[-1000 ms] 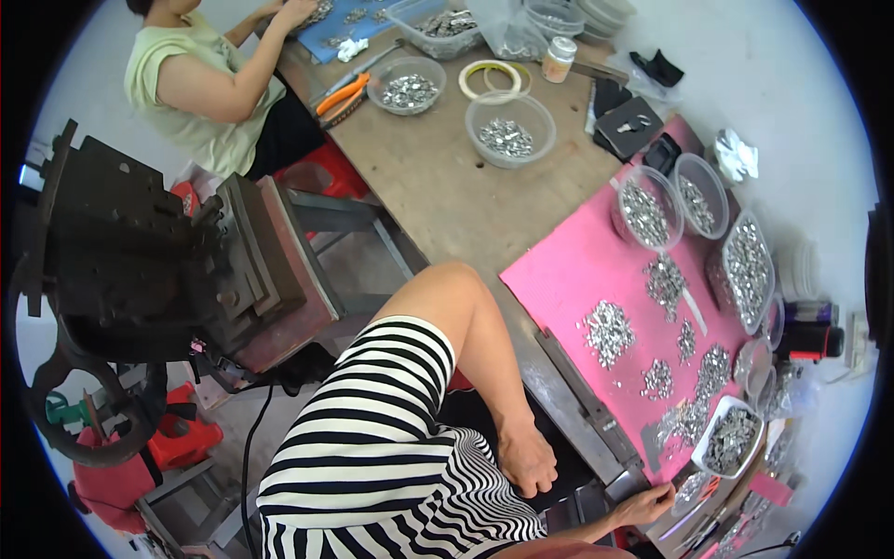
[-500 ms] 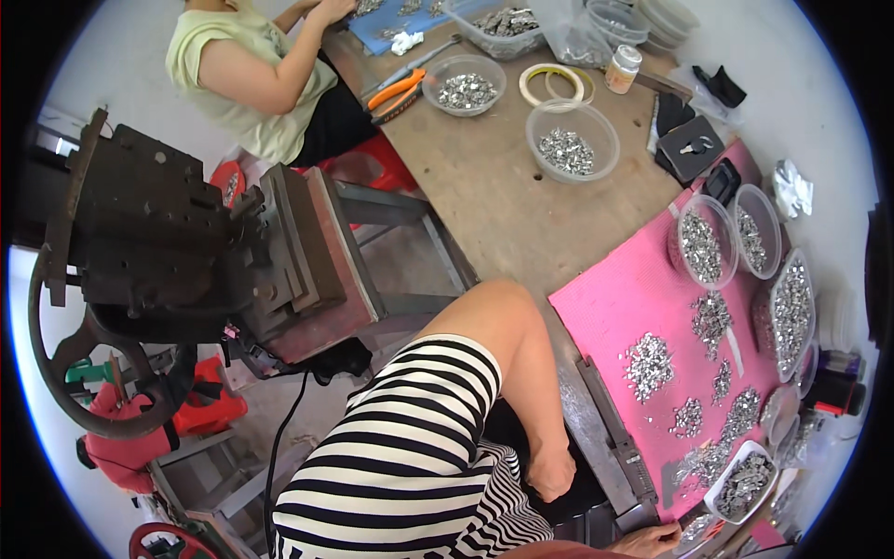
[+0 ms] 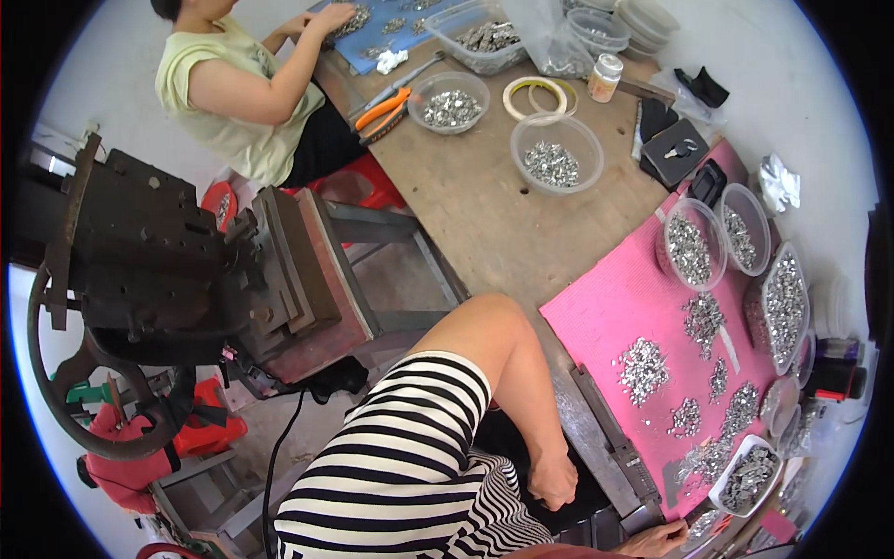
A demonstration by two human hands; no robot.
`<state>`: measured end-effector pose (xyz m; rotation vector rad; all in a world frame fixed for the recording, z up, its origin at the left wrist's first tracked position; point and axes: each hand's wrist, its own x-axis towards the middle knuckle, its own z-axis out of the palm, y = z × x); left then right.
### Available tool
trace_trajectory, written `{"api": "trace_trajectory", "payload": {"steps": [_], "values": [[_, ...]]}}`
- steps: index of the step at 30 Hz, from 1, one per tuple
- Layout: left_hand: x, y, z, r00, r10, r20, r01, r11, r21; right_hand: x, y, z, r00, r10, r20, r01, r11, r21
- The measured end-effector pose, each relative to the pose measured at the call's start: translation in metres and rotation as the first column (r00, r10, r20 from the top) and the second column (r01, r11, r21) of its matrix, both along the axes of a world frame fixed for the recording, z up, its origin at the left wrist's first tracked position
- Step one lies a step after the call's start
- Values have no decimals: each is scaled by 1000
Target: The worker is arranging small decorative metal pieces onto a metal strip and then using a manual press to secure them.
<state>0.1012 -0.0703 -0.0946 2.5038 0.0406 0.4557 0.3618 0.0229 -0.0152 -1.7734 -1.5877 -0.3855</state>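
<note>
Left hand (image 3: 554, 480), right hand (image 3: 656, 538) near pink textured mat (image 3: 605, 303).
Left was curled, right half-curled (whether holding anything, could not tell).

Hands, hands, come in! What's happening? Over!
Left hand curled; right hand beside pink mat; both grips unclear. Metal pieces heaped on mat, white tray nearby.

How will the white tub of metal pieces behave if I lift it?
The white tub will probably feel heavy for its size, as small metal pieces fill much of it. It has no lid on, so tilting would likely spill some. The pieces lie loose, so they may shift as it moves.
</note>
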Motion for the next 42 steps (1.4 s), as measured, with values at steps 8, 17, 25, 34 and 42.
{"api": "trace_trajectory", "payload": {"steps": [8,17,25,34,42], "values": [[-6,-2,3,999,13,-48,-9,998,70,1,0,-1,1000,-17,-25,17,1000,-4],[6,-8,30,838,165,521,-199,980,9,22,10,-21,951,161,-264,-181,982,-55],[-61,-29,110,230,658,717,-826,522,-214,22,0,-20,907,188,-376,-190,981,33],[-180,-18,65,-505,743,440,-862,-405,-307,3,1,-15,832,259,-490,-294,956,7],[-172,-3,62,-510,739,440,-859,-418,-294,6,-1,-13,809,280,-516,-263,959,107]]}}
